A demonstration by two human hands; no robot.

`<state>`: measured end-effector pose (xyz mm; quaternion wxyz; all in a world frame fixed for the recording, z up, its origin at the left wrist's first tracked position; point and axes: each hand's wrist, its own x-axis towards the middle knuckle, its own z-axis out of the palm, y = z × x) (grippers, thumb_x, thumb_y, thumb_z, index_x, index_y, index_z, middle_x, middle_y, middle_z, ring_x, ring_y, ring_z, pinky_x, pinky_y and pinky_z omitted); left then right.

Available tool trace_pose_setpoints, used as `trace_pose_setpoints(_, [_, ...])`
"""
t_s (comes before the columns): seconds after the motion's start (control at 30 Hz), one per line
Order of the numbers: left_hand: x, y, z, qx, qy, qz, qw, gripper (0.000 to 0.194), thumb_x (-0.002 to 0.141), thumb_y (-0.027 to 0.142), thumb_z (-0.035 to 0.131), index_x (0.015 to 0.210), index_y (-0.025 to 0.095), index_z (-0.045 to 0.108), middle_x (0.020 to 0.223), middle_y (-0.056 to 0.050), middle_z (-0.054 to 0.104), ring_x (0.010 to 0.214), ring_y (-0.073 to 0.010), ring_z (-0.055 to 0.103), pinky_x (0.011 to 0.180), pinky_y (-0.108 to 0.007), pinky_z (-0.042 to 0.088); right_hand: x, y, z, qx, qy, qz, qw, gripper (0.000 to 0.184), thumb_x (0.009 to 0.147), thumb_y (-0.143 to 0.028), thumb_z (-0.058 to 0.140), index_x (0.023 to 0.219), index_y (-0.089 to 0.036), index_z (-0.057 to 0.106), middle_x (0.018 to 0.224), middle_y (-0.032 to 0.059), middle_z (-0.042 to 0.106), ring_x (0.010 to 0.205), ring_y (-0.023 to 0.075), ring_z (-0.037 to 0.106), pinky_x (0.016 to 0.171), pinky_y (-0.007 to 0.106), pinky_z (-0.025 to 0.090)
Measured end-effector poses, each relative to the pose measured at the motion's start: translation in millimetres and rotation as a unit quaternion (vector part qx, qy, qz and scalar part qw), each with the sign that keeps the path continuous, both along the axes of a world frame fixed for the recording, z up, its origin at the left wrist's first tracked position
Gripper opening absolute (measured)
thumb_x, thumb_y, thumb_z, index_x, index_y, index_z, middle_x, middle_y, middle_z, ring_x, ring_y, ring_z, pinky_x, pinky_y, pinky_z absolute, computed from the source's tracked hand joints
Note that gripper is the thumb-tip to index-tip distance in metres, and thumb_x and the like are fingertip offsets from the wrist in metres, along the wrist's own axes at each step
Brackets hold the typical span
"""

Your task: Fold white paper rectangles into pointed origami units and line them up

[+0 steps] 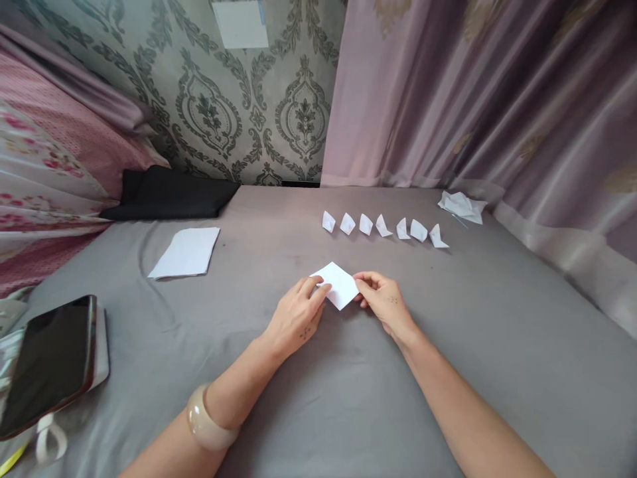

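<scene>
A small white sheet of paper (340,284), turned like a diamond, is between my two hands just above the grey cloth. My left hand (298,313) grips its left corner, with fingers lying over the top face. On the other side, my right hand (383,297) pinches the right corner between thumb and fingers. Whether the sheet has folded layers I cannot tell. Beyond my hands stands a row of several small folded paper pieces (365,224), some upright and some leaning.
A stack of white paper (186,253) lies at the left, with a folded black cloth (174,192) behind it. At the near left is a phone (50,362) on a white object. Loose paper scraps (462,206) lie at the far right by the purple curtain (423,93).
</scene>
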<state>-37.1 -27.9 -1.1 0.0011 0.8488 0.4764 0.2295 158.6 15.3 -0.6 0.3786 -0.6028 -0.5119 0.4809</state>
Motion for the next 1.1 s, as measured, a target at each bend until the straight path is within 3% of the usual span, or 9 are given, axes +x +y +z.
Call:
trace_pose_setpoints(0.23, [-8.4, 6.8, -1.2, -0.001, 0.007, 0.011, 1.000, 0.034, 0.090, 0.006, 0.039, 0.118, 0.018, 0.055, 0.121, -0.011, 0.059, 0.112, -0.0234, 0.054, 0.089, -0.036, 0.052, -18.6, -13.9, 12.0, -0.084, 0.139, -0.013, 0.987, 0.017, 0.077, -0.025, 0.060, 0.090, -0.015, 0.062, 0.076, 0.0022, 0.065, 0.069, 0.0120, 0.067, 0.069, 0.025, 0.056])
trace_pose_setpoints(0.33, [-13.1, 8.6, -1.5, -0.048, 0.003, 0.005, 0.999, 0.035, 0.092, 0.008, 0.037, 0.120, 0.016, 0.055, 0.125, -0.012, 0.059, 0.118, -0.0236, 0.054, 0.091, -0.035, 0.052, -17.3, -15.7, 12.8, -0.085, 0.086, 0.033, 0.992, 0.018, 0.079, -0.024, 0.057, 0.094, -0.015, 0.061, 0.082, 0.0033, 0.065, 0.070, 0.0127, 0.066, 0.068, 0.027, 0.056])
trace_pose_setpoints(0.43, [-15.1, 9.3, -3.4, -0.080, 0.002, -0.002, 0.997, 0.035, 0.092, 0.009, 0.036, 0.119, 0.015, 0.057, 0.125, -0.013, 0.060, 0.118, -0.0234, 0.055, 0.091, -0.036, 0.053, -8.7, -16.3, 13.3, -0.020, -0.074, 0.124, 0.989, 0.034, 0.076, -0.019, 0.056, 0.109, -0.018, 0.059, 0.090, 0.0036, 0.064, 0.072, 0.0146, 0.064, 0.071, 0.032, 0.055])
trace_pose_setpoints(0.53, [-14.5, 9.2, -6.0, -0.079, -0.032, -0.009, 0.996, 0.035, 0.092, 0.010, 0.036, 0.119, 0.016, 0.058, 0.125, -0.013, 0.061, 0.121, -0.0235, 0.054, 0.095, -0.038, 0.052, -0.3, -16.1, 12.3, 0.148, -0.219, 0.193, 0.945, 0.057, 0.070, -0.010, 0.054, 0.125, -0.025, 0.052, 0.117, 0.0063, 0.059, 0.103, 0.0202, 0.058, 0.093, 0.039, 0.048])
trace_pose_setpoints(0.6, [-13.1, 9.0, -6.7, -0.071, -0.084, -0.014, 0.994, 0.034, 0.094, 0.012, 0.036, 0.119, 0.017, 0.059, 0.125, -0.012, 0.061, 0.122, -0.0223, 0.054, 0.099, -0.039, 0.050, 2.2, -14.5, 9.4, 0.251, -0.256, 0.219, 0.907, 0.065, 0.071, -0.004, 0.050, 0.131, -0.027, 0.048, 0.132, 0.0062, 0.052, 0.122, 0.0219, 0.047, 0.103, 0.042, 0.040])
trace_pose_setpoints(0.7, [-11.1, 9.2, -6.5, -0.060, -0.161, -0.024, 0.985, 0.035, 0.096, 0.015, 0.035, 0.118, 0.019, 0.060, 0.128, -0.010, 0.060, 0.123, -0.0194, 0.054, 0.103, -0.037, 0.047, 3.1, -10.0, 2.3, 0.358, -0.272, 0.229, 0.864, 0.061, 0.076, 0.000, 0.045, 0.129, -0.027, 0.052, 0.135, 0.0060, 0.052, 0.128, 0.0222, 0.042, 0.105, 0.044, 0.039])
trace_pose_setpoints(0.77, [-10.9, 10.1, -6.0, -0.058, -0.163, -0.044, 0.984, 0.035, 0.096, 0.015, 0.035, 0.119, 0.019, 0.060, 0.130, -0.010, 0.058, 0.125, -0.0192, 0.051, 0.104, -0.037, 0.045, 3.9, -7.5, -1.5, 0.405, -0.293, 0.228, 0.836, 0.055, 0.079, 0.001, 0.041, 0.124, -0.026, 0.057, 0.132, 0.0066, 0.056, 0.127, 0.0225, 0.045, 0.103, 0.046, 0.040])
trace_pose_setpoints(0.93, [-11.0, 10.2, -1.6, -0.049, -0.005, -0.055, 0.997, 0.032, 0.093, 0.011, 0.037, 0.113, 0.016, 0.062, 0.125, -0.013, 0.058, 0.115, -0.0238, 0.054, 0.097, -0.040, 0.047, 4.8, -11.6, 1.0, 0.412, -0.391, 0.297, 0.768, 0.047, 0.081, 0.003, 0.038, 0.115, -0.018, 0.062, 0.122, 0.0107, 0.062, 0.114, 0.0239, 0.054, 0.096, 0.041, 0.043])
trace_pose_setpoints(1.1, [-3.4, 2.2, 4.5, -0.065, 0.093, -0.047, 0.992, 0.028, 0.094, 0.013, 0.037, 0.107, 0.015, 0.060, 0.108, -0.011, 0.063, 0.096, -0.0231, 0.058, 0.084, -0.038, 0.049, 3.7, -19.7, 10.7, 0.360, -0.416, 0.332, 0.767, 0.041, 0.079, 0.001, 0.043, 0.110, -0.017, 0.063, 0.115, 0.0104, 0.063, 0.105, 0.0236, 0.055, 0.090, 0.038, 0.045])
